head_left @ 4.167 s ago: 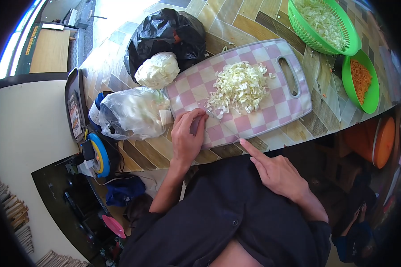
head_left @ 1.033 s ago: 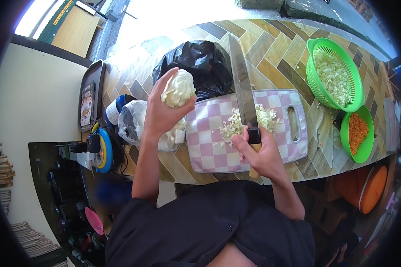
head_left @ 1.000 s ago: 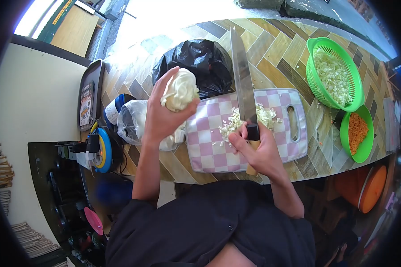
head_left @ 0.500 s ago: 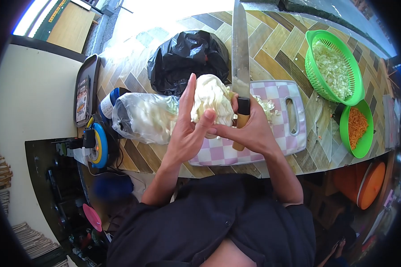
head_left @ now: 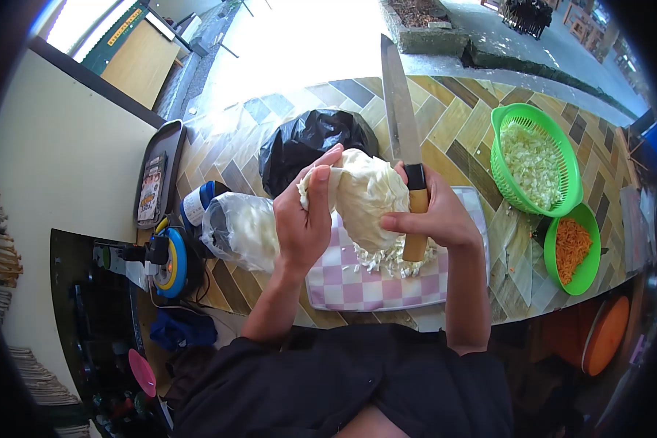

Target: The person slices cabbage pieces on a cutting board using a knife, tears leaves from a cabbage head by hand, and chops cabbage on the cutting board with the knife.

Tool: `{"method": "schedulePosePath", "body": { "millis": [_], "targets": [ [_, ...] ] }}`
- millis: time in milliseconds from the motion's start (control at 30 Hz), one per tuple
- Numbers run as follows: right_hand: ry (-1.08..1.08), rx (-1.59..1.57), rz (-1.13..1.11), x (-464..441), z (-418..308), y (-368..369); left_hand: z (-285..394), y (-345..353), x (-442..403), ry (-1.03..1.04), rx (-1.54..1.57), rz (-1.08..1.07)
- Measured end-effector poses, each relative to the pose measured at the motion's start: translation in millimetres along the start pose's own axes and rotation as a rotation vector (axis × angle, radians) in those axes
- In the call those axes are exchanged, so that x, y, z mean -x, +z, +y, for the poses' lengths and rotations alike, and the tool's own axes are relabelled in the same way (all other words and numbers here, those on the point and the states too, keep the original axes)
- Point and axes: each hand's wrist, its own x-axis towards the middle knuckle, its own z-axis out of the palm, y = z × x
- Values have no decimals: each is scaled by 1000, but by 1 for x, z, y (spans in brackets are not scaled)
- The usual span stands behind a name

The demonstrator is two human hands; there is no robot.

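A pale cabbage head [head_left: 373, 197] is held up above the checkered cutting board [head_left: 343, 274]. My left hand [head_left: 304, 219] pinches a loose leaf at the cabbage's left side. My right hand [head_left: 445, 215] grips the wooden handle of a large knife [head_left: 403, 109], blade pointing away from me, while its thumb presses on the cabbage. Chopped cabbage [head_left: 398, 261] lies on the board beneath, partly hidden by the cabbage and my right hand.
Behind the board sits a black plastic bag [head_left: 314, 139]; left is a clear bag [head_left: 244, 230]. A green colander [head_left: 498, 157] of shredded cabbage and a green bowl [head_left: 591, 255] of orange shreds stand right. A tray [head_left: 158, 171] and blue-yellow round device [head_left: 171, 263] are at far left.
The cabbage has turned between my hands, and a leaf at its left is now lifted by my left hand. The knife stays in my right hand. The view has tilted up.
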Motion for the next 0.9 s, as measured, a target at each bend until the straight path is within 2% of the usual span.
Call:
{"method": "schedulePosePath", "body": {
  "millis": [133,233,267,367,433,500,600,833,900],
  "targets": [
    [0,-29,92,5,-15,-16,-7,15,-13,26,120,-14],
    [-12,-71,126,8,-22,-31,-5,25,-25,323,9,-98],
    [-28,-88,119,9,-27,-33,-6,25,-27,319,66,-140],
    [-40,-48,116,4,-32,-39,2,24,-36,488,-84,-160],
    [-37,-25,110,1,-28,-42,0,28,-33,409,-12,-79],
    [-38,-22,85,1,-25,-46,3,30,-34,423,-24,-46],
    [-21,-50,103,2,-23,-49,4,26,-31,322,30,-67],
    [-15,-163,115,0,-20,-44,-4,26,-39,432,99,-71],
    [-27,-241,92,-4,-16,-44,10,21,-43,474,39,-135]
  ]
}}
